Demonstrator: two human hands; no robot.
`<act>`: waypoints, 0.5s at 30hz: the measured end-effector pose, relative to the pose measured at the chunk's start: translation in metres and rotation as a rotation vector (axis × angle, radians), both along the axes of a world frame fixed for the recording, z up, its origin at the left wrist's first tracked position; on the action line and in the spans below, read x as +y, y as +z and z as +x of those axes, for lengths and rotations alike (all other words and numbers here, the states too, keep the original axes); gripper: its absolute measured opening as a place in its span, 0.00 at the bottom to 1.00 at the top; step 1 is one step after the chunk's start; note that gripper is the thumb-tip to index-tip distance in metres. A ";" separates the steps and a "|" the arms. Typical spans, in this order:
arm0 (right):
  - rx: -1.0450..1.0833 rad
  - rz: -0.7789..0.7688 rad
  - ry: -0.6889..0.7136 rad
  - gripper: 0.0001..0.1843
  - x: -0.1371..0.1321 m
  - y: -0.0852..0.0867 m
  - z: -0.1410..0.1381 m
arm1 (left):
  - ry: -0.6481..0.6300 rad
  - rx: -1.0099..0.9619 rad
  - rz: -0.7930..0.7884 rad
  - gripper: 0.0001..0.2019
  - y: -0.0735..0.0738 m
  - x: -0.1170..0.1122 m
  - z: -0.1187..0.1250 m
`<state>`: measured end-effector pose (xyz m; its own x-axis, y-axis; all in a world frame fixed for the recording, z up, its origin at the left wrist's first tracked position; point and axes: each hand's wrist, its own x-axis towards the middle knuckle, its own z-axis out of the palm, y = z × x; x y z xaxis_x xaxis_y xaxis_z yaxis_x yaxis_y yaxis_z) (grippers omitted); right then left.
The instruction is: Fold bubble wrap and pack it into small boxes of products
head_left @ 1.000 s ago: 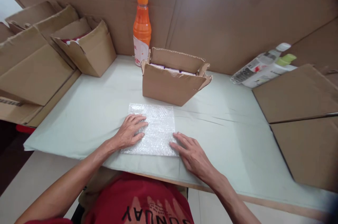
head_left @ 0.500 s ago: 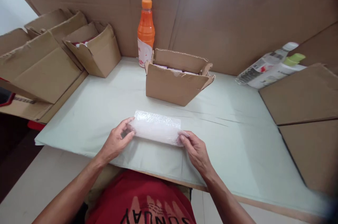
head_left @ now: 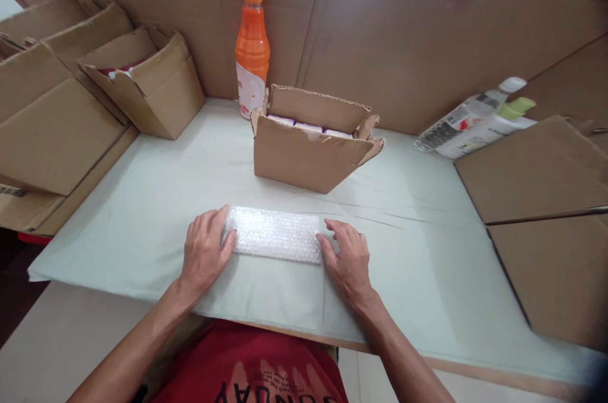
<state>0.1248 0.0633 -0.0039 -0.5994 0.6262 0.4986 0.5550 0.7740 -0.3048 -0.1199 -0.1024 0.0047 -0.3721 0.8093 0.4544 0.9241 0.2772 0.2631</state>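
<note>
A flat, oblong packet of clear bubble wrap (head_left: 278, 235) lies on the pale green cloth, its long side running left to right. What it may hold inside cannot be made out. My left hand (head_left: 204, 248) is at its left end, thumb on the near side and fingers round the far side, gripping it lightly. At the right end is my right hand (head_left: 349, 257), fingers apart and curved, with the thumb tip at the packet's edge. Just beyond the packet stands an open cardboard box (head_left: 297, 156) with several white and purple packs inside.
Behind the box stands an orange drink bottle (head_left: 253, 51). Open cardboard boxes (head_left: 159, 95) crowd the left side. A clear bottle (head_left: 468, 118) and a white bottle with a green cap (head_left: 517, 107) lean at the right beside a large carton (head_left: 536, 168). A cardboard wall (head_left: 403, 29) closes the back.
The bubble wrap packet has been lowered flat onto the cloth. My right hand has loosened from its right end, and my left hand has come further round the left end. The view has shifted slightly.
</note>
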 end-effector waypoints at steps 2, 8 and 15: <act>-0.020 0.031 0.092 0.12 -0.008 0.005 -0.006 | -0.079 0.045 0.060 0.18 0.004 -0.002 0.006; -0.273 -0.065 0.271 0.11 -0.009 -0.003 -0.029 | -0.222 0.033 -0.205 0.10 -0.003 0.006 0.009; -0.077 -0.104 0.226 0.13 0.008 0.014 -0.025 | -0.236 -0.036 -0.052 0.11 0.009 0.013 0.009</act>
<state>0.0996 0.0709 0.0099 -0.7635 0.5178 0.3859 0.3963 0.8475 -0.3530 -0.1106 -0.0899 0.0141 -0.1853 0.8978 0.3994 0.9551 0.0689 0.2881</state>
